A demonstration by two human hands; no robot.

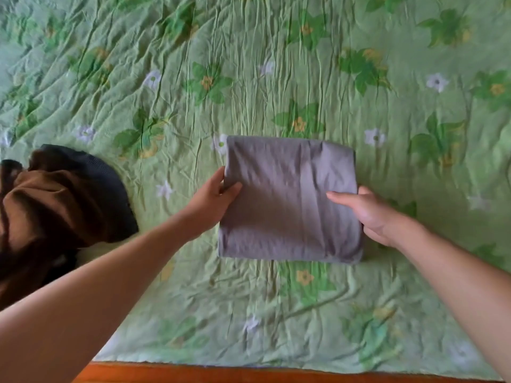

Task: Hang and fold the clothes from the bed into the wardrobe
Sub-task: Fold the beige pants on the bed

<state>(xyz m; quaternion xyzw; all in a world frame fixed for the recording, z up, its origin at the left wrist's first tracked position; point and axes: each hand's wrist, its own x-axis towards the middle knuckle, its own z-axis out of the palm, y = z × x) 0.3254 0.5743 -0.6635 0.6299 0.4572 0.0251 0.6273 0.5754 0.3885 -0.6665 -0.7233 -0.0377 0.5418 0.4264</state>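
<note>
Grey folded garment [290, 200] sits mid-bed on the green sheet [276, 64] — light, soft, floppy. Left hand [213, 201] and right hand [370, 214] pinch its side edges, thumbs on top. Support underneath when lifting — folds will likely slump. Brown clothes [52, 205] wait far left.

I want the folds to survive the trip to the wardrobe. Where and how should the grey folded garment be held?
By its two side edges, from left and right, thumbs on top: the grey folded garment lies flat on the bedsheet, and the left hand and right hand pinch it there.
</note>
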